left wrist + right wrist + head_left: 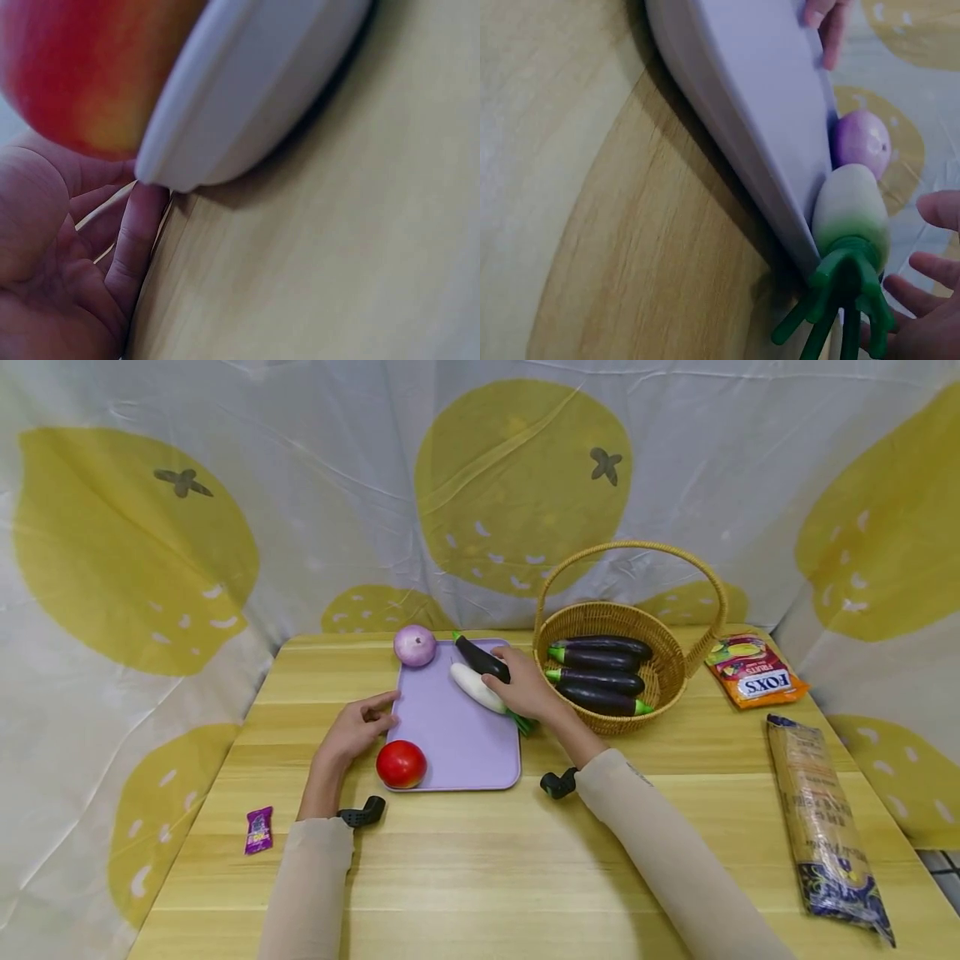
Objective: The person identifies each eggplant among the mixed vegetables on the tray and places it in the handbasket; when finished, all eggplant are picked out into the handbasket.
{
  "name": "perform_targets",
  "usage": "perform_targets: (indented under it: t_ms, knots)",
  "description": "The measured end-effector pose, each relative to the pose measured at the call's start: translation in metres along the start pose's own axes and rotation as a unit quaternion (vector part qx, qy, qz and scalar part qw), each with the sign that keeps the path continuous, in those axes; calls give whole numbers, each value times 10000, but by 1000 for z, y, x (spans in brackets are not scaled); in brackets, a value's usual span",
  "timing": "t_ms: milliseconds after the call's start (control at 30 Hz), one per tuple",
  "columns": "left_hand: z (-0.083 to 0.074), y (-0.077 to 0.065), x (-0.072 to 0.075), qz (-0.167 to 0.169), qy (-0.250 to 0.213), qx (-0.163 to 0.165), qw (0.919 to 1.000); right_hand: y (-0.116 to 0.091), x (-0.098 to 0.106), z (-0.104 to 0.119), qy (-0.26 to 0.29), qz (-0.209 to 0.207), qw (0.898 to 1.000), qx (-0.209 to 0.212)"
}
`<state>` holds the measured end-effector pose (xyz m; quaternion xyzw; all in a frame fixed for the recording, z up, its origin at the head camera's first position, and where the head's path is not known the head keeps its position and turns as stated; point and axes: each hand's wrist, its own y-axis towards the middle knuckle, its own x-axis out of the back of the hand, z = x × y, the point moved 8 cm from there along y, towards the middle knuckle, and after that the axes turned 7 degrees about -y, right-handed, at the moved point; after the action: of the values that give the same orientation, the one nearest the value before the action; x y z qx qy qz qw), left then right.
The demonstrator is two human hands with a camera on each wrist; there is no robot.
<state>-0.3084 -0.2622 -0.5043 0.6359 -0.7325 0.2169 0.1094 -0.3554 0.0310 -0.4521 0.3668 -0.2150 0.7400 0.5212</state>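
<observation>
My left hand (354, 729) touches the left rim of a lavender tray (457, 760) with loosely extended fingers. A red tomato (401, 765) sits at the tray's near left corner, beside that hand. At the upper right of the tray, my right hand (523, 685) reaches over a dark eggplant (477, 655), thumb and fingers spread around it. Next to the eggplant lies a white radish (474, 687) with green leaves. In the right wrist view the fingers (922, 296) stand apart behind the radish, which hides the eggplant. A purple onion (415, 646) sits at the far left corner.
A wicker basket (609, 724) with a tall handle holds several eggplants (600, 682) right of the tray. Farther right are a Fox's candy bag (756, 670) and a long clear-and-blue package (825, 827). A small purple wrapped candy (258, 830) lies at the left.
</observation>
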Motion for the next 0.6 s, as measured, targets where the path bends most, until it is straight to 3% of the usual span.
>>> perform_targets:
  t_ms: [333,600]
  knots:
    - [0,2,-1,-23,-59,25,10000,13,-6,-11,324,-260,9987,-308]
    - [2,1,-1,-73,-65,2,10000,21,-11,-17,312,-144,9980,-524]
